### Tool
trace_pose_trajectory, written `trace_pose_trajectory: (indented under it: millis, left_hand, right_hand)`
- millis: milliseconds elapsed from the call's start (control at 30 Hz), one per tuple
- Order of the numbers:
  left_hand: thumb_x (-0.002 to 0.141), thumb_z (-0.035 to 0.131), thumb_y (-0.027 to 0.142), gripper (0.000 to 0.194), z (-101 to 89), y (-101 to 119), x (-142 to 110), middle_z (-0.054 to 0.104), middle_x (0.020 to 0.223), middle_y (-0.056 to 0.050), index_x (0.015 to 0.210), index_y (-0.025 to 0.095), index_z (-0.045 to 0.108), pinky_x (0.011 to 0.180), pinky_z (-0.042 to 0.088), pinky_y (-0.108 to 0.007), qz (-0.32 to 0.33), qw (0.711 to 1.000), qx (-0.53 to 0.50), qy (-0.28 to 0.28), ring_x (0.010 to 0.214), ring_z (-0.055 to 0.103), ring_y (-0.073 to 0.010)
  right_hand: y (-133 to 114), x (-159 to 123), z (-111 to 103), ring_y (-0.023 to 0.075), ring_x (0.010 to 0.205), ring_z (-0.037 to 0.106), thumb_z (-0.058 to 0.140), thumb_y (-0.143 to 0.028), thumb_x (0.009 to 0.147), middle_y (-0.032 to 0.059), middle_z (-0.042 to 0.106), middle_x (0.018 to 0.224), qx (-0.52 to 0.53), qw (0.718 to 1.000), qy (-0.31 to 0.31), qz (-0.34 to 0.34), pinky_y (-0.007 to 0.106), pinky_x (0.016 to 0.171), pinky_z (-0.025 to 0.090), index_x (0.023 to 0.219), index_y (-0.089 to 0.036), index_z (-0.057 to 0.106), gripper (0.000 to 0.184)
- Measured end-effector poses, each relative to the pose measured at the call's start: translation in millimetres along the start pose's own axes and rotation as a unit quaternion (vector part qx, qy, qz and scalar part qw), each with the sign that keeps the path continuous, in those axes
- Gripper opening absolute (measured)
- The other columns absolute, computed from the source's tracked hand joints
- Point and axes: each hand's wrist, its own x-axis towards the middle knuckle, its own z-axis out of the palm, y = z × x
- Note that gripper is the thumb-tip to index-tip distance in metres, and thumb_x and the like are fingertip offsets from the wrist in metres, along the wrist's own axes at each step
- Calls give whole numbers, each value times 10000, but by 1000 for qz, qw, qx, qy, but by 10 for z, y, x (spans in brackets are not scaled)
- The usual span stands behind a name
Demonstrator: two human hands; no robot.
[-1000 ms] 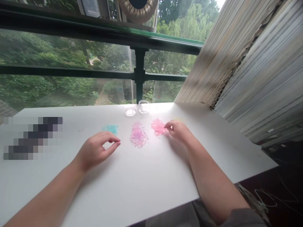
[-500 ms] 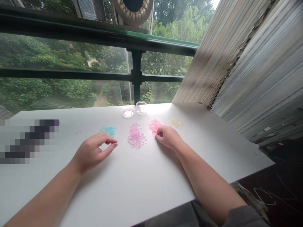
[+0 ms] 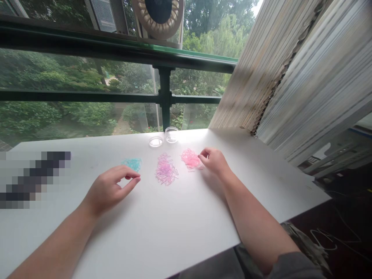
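Note:
Small piles of thin translucent loops, which look like little rubber bands, lie in a row. The blue pile is on the left, the purple pile in the middle and the pink pile to its right. My left hand is closed in a pinch just in front of the blue pile; anything between its fingertips is too small to make out. At the right edge of the pink pile, my right hand is also pinched, and what it holds, if anything, cannot be seen. It hides the yellow pile.
Behind the piles stand a clear round container and a clear round lid on the white table. A window with a green rail borders the back. Vertical blinds hang at the right. A pixelated patch covers the left side.
My right hand has lifted from the pink pile's front and shifted slightly right and back, now covering the yellow pile. My left hand stays pinched in about the same place. The view has tilted slightly.

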Motion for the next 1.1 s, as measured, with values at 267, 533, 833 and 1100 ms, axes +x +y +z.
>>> trace_pose_trajectory:
  millis: [267,533,833,1100]
  left_hand:
    - [793,562,328,144,-48,-114,-9,673,754,-26,763,216,647,558,444,-256,-20,1000,11,14,684,607,-162]
    - [786,566,341,143,-61,-141,-16,677,762,-28,762,225,646,522,432,-249,-38,999,15,11,689,614,-169]
    - [791,558,364,152,-161,-214,-13,682,760,-6,769,236,637,558,434,-253,-44,997,52,29,704,597,-170]
    - [800,505,385,196,-397,-550,-29,668,788,90,820,261,655,526,424,-234,-186,962,188,63,508,508,-94]
  right_hand:
    - [-71,-53,32,94,493,502,441,-204,794,-6,695,683,125,987,-98,-17,204,508,359,847,-178,624,193]
    - [-111,-61,64,111,592,580,447,-169,791,-3,720,722,116,987,-110,12,205,569,390,883,-183,624,200]
    - [-36,-8,-34,122,531,551,408,-247,793,3,678,629,176,982,61,12,218,572,404,823,-174,617,223]
    - [-59,-20,-20,133,545,571,420,-264,794,-11,598,532,194,975,110,0,224,578,427,800,-173,612,212]
